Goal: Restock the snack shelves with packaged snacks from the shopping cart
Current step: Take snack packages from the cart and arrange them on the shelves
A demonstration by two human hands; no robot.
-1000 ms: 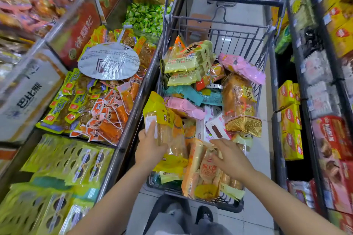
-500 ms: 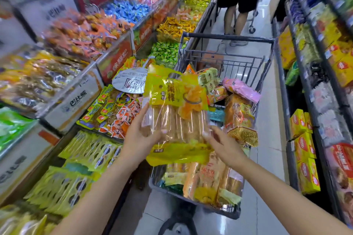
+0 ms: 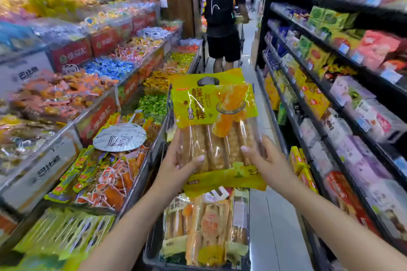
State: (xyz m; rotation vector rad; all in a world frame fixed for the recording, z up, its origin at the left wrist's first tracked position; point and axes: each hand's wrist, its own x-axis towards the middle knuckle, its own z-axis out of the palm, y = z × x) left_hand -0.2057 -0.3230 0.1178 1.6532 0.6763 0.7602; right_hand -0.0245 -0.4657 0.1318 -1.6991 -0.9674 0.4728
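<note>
- Where the tiered snack bins [image 3: 92, 103] fill my left side, a round silver sign [image 3: 119, 137] lies over orange packets.
- My left hand [image 3: 176, 167] grips the yellow bread-stick bag [image 3: 214, 130] at its lower left edge, thumb curled across the front.
- I hold the bag upright above the shopping cart [image 3: 154, 235], which carries more bread packs.
- My right hand [image 3: 269, 163] clasps the bag's lower right edge.
- Boxed goods line the dark shelves [image 3: 330, 86] on my right.

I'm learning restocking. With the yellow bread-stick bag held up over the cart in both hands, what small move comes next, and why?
Probably turn toward one side and carry the yellow bag to a shelf. The left hand and right hand already hold it by its lower sides, lifted above the cart.
</note>
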